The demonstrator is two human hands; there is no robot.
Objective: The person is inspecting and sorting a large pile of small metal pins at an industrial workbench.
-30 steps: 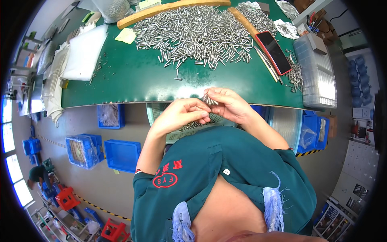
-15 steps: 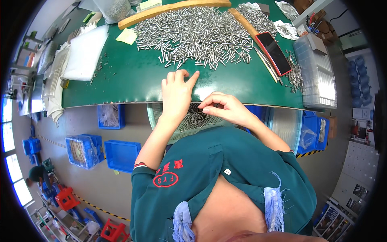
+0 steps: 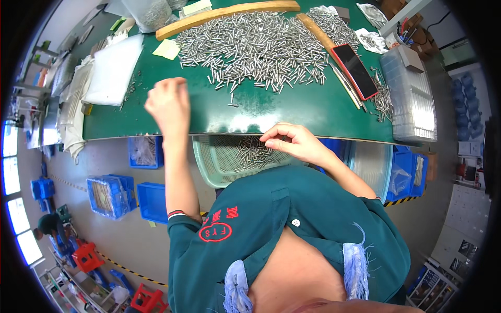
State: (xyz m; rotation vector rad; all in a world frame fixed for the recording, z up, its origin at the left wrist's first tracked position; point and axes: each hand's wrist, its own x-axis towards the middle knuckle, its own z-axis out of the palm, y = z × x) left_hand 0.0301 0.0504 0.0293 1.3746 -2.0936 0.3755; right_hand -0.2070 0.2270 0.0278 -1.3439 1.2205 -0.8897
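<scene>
Metal pins (image 3: 255,49) are heaped far on the counter (image 3: 209,115); presumably light, stiff and slippery, they are best pinched mid-shank. Whether left grip (image 3: 169,104) or right grip (image 3: 296,142) is clenched cannot be told.

The left forearm (image 3: 177,175) extends nearly straight across the near edge of the tabletop (image 3: 209,115), and the left hand (image 3: 169,107) is above its left part, back up, fingers blurred. The right forearm (image 3: 347,172) slants inward; the right hand (image 3: 293,141) is at the near edge, right of its middle, fingers bent, thumb beneath them.
</scene>
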